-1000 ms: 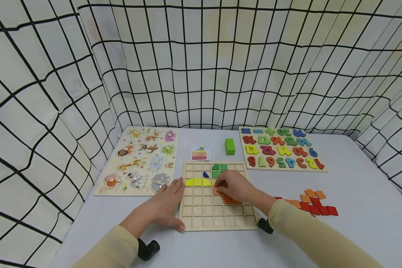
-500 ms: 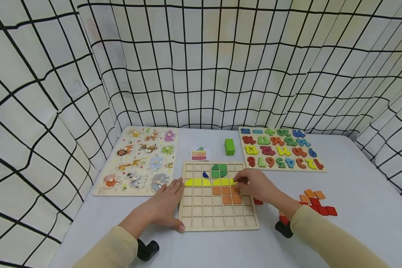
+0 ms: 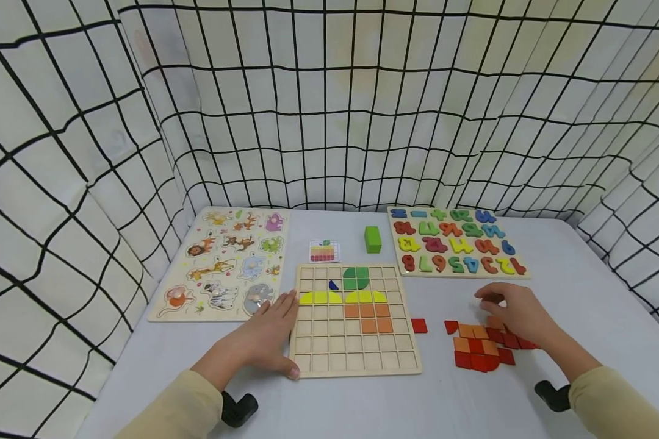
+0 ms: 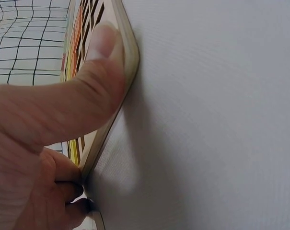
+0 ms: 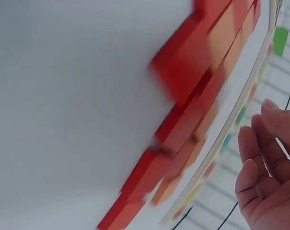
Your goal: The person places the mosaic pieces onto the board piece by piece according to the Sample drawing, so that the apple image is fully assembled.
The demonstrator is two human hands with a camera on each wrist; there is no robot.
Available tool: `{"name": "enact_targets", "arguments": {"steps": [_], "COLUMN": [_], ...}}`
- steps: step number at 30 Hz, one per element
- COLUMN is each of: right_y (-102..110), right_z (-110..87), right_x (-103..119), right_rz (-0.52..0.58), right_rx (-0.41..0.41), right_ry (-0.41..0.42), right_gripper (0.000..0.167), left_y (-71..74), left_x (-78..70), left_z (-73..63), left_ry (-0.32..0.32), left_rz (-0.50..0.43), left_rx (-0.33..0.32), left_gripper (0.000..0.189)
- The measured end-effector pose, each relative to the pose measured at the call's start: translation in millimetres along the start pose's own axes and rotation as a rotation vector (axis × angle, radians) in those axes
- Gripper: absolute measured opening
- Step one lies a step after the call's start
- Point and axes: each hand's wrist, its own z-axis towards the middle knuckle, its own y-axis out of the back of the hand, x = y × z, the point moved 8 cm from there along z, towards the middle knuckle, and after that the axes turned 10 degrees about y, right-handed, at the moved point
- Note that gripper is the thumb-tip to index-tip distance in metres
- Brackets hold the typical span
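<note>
My left hand [image 3: 269,336] rests at the left edge of the wooden grid board [image 3: 329,364], its thumb on the corner, seen close in the left wrist view on the board's rim [image 4: 131,52]. On the board lie green tiles [image 3: 356,278], yellow tiles [image 3: 321,297], orange tiles [image 3: 367,311] and one dark blue piece [image 3: 334,285]. To the right, my right hand [image 3: 518,311] hovers over the far side of a pile of red and orange tiles [image 3: 475,346]. Its fingers are loosely bent with nothing visible between them. Red tiles [image 5: 180,72] blur past in the right wrist view.
A single red tile [image 3: 419,325] lies beside the board's right edge. Behind are a picture card [image 3: 324,251], a green block [image 3: 373,239] and a number puzzle [image 3: 461,244]. An animal puzzle [image 3: 219,268] lies left. Black netting [image 3: 324,131] over white walls surrounds the table.
My right hand has moved right, from the board's orange tiles to the loose tile pile. An orange tile has come to lie at the right of the upper orange row. My left hand stays put.
</note>
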Motion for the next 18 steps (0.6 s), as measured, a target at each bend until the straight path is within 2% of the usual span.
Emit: {"name": "enact_targets", "arguments": {"steps": [8,18], "right_y": [12,15], "right_z": [-13.1,-18.2], "right_x": [-47,-67], "right_rz": [-0.038,-0.055], "right_rx": [0.034,0.133], "right_ry": [-0.103,-0.13], "right_gripper": [0.031,0.038], "left_y": [0.2,0.7], "left_x": [0.3,-0.9], "left_z": [0.2,0.3], "left_ry": [-0.002,-0.005], "left_rz": [0.002,0.004], "left_rx": [-0.007,-0.002], "left_gripper": [0.128,0.129]}}
